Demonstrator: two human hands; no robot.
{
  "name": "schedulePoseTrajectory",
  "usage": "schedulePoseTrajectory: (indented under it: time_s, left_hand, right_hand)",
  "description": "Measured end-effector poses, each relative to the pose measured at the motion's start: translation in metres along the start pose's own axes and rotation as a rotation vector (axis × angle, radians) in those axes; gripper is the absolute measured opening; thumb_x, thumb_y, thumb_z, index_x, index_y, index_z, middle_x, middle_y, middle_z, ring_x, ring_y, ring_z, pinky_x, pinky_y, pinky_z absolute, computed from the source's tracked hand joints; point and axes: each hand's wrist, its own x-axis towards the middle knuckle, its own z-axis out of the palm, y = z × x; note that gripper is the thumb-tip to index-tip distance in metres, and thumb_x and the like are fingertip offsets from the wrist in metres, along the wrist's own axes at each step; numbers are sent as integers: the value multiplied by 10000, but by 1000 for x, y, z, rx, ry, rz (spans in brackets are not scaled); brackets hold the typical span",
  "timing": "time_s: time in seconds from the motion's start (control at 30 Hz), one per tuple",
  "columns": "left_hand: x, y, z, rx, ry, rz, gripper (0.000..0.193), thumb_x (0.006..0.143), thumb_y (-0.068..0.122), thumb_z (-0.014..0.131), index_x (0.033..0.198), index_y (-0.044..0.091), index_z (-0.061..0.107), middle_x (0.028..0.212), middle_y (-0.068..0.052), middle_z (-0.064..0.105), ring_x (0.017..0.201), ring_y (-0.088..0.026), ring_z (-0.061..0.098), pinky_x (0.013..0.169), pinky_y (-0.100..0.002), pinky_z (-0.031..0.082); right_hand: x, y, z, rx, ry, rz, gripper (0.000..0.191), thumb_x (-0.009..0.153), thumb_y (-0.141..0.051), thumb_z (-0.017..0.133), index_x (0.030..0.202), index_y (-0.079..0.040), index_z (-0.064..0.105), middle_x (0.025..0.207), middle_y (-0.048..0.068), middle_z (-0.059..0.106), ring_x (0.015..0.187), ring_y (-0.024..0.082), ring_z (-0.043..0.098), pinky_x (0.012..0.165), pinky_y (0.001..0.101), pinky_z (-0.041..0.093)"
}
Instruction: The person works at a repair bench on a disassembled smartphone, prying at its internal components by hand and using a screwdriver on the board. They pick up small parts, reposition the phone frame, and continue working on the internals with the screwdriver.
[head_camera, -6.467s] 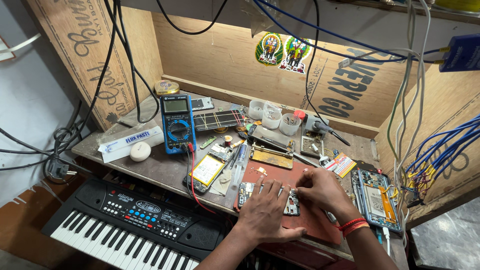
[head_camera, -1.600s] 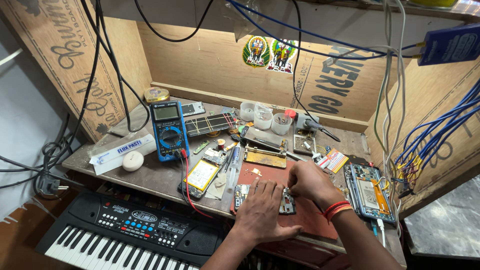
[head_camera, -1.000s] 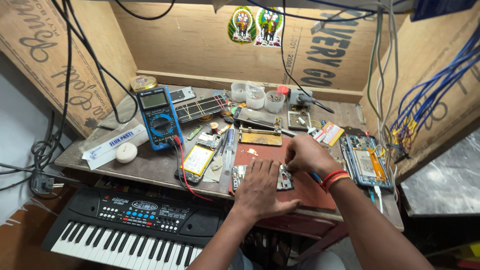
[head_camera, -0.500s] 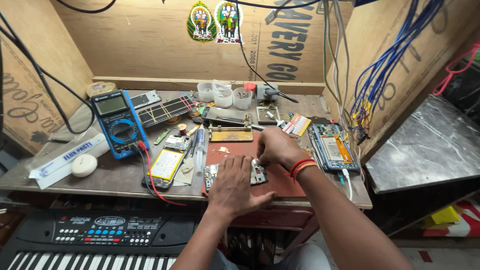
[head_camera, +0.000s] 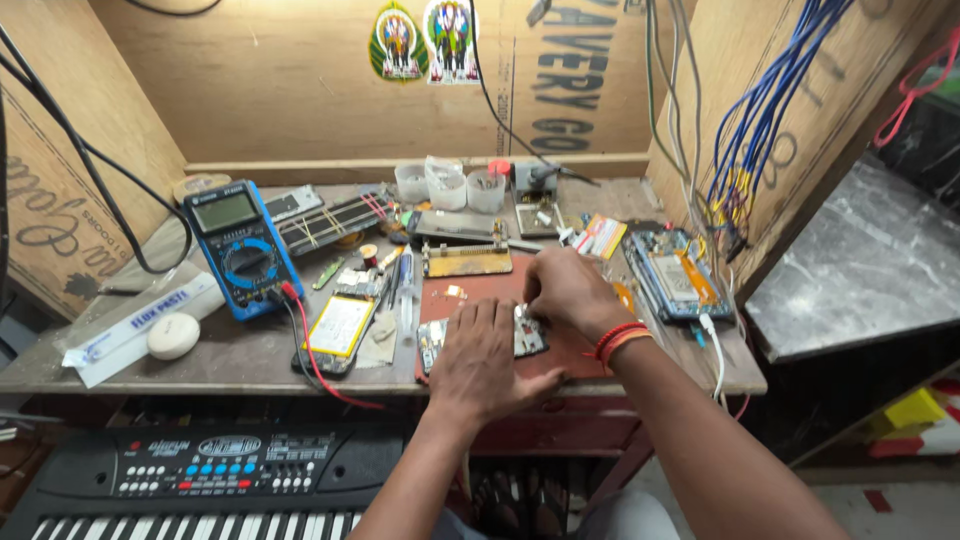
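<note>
My left hand (head_camera: 482, 355) lies palm down on an opened phone (head_camera: 436, 341) that rests on a reddish-brown work mat (head_camera: 470, 281), fingers spread and pressing it flat. My right hand (head_camera: 565, 292), with red and orange bands at the wrist, is bent over the phone's right part, fingertips pinched together on its inner board. Whatever the fingers pinch is too small to make out. Most of the phone is hidden under both hands.
A blue multimeter (head_camera: 239, 247) with red and black leads stands at the left, beside a yellow-backed phone battery (head_camera: 339, 326). An open blue phone frame (head_camera: 677, 276) lies at the right. Small plastic cups (head_camera: 447, 185) stand at the back. A black keyboard (head_camera: 215, 480) sits below the bench edge.
The view has swung right and down, so the bench sits further left. Both hands have stayed on the opened phone with only small finger shifts.
</note>
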Motion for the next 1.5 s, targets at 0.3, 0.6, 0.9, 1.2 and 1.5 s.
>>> schedulePoseTrajectory:
  time_s: [0.3, 0.6, 0.9, 1.2, 1.5]
  left_hand:
    - [-1, -3, 0, -1, -11, -10, 1074, 605, 731, 803, 1272, -63, 523, 1159, -192, 574, 1173, -367, 540, 1139, -511, 329]
    - [0, -24, -6, -96, 78, 25, 1062, 667, 688, 817, 1341, -68, 498, 1202, -204, 601, 1162, -371, 580, 1109, -578, 306]
    - [-22, -106, -26, -149, 394, -32, 600, 857, 548, 753, 1150, 37, 637, 1013, -132, 667, 1012, -312, 631, 955, -468, 477]
    - [-31, -123, 2, -108, 334, -56, 649, 801, 560, 762, 1155, 32, 628, 1040, -128, 665, 1056, -304, 612, 939, -466, 450]
    - [-37, -133, 12, -120, 333, -88, 631, 804, 540, 753, 1168, 39, 633, 1044, -121, 661, 1075, -304, 606, 941, -466, 436]
  right_hand:
    - [-37, 20, 50, 380, 683, -173, 69, 844, -42, 707, 903, -23, 736, 831, 102, 773, 777, 197, 784, 695, 326, 615]
    - [-36, 39, 63, 692, 596, -73, 103, 962, -39, 627, 1018, -23, 713, 846, 43, 753, 690, 97, 724, 574, 247, 575]
    - [-33, 44, 65, 867, 584, -130, 138, 1022, -92, 622, 1045, -19, 736, 760, 7, 661, 623, 51, 569, 525, 206, 458]
    - [-35, 56, 69, 1110, 565, -114, 152, 1020, -112, 626, 1000, 10, 713, 795, 20, 648, 684, 61, 572, 592, 211, 469]
    - [-33, 61, 74, 1070, 568, -51, 180, 1012, -130, 587, 898, -8, 652, 732, 8, 610, 615, 61, 532, 535, 212, 420]
